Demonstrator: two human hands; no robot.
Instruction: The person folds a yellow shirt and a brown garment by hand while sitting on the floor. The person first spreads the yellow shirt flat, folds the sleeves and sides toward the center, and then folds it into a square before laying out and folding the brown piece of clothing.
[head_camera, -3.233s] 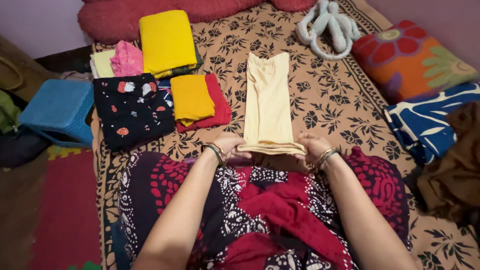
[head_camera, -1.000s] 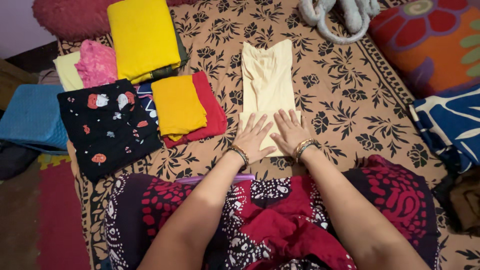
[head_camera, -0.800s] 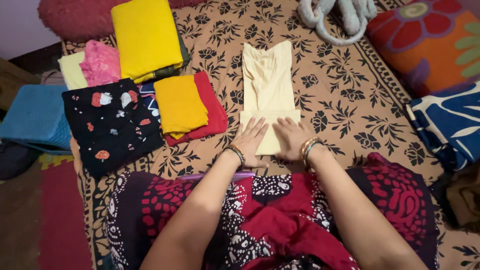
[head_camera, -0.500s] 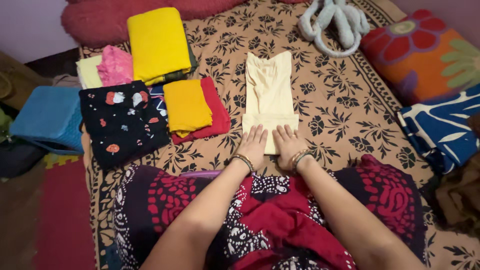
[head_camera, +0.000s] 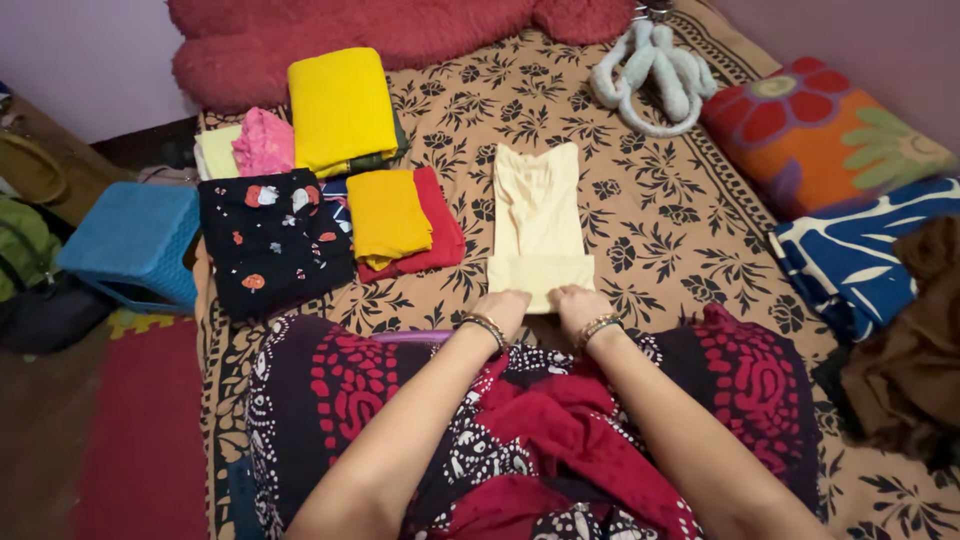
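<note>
The cream garment lies flat on the bed, a long narrow strip running away from the seated person toward the head end, with its near end turned up into a short double layer close to the near edge; it looks like thin, soft knit cloth, light and limp, likely to sag or slip out of its fold if lifted from one point, so the safest hold seems to be at the two near corners of that folded band, pinched through both layers.

The left hand sits at the band's near left corner, fingers curled down onto the cloth; the right hand rests at the near right corner in the same way; both touch the fabric's edge, close together with a small gap between them; whether the fingertips actually pinch the cloth or only press on it I cannot tell, since they are tucked under.

To the left of the garment lies an orange folded cloth on top of a red one; further toward the left edge sits a black printed garment, with a yellow stack and a pink piece beyond it; a blue basket stands off the bed's left side; patterned pillows line the right edge.
</note>
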